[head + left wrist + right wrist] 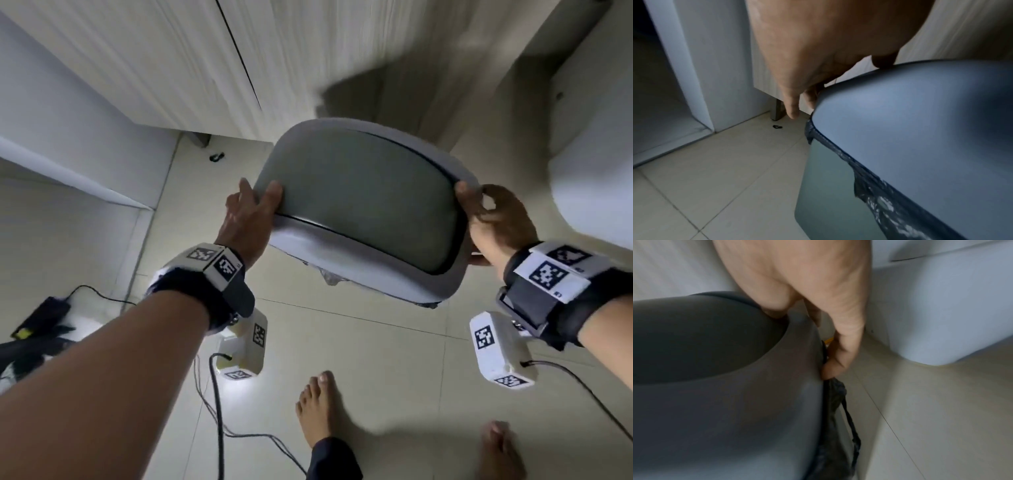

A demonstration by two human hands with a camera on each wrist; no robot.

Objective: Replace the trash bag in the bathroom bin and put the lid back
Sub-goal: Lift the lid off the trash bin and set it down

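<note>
The grey bin lid, with a darker green-grey flap in its middle, is held level between both hands. My left hand grips its left edge, thumb on top and fingers down the side. My right hand grips the right edge, thumb on top, with fingers curled under the rim. In the left wrist view the lid lies over the green bin body, and the black trash bag shows crumpled between them. On the right side the bag hangs down with a thin strap.
A white toilet stands close on the right. A pale wood cabinet on a metal leg is behind. A small black scrap lies on the tile floor. Cables and a black device lie at left; my bare feet are below.
</note>
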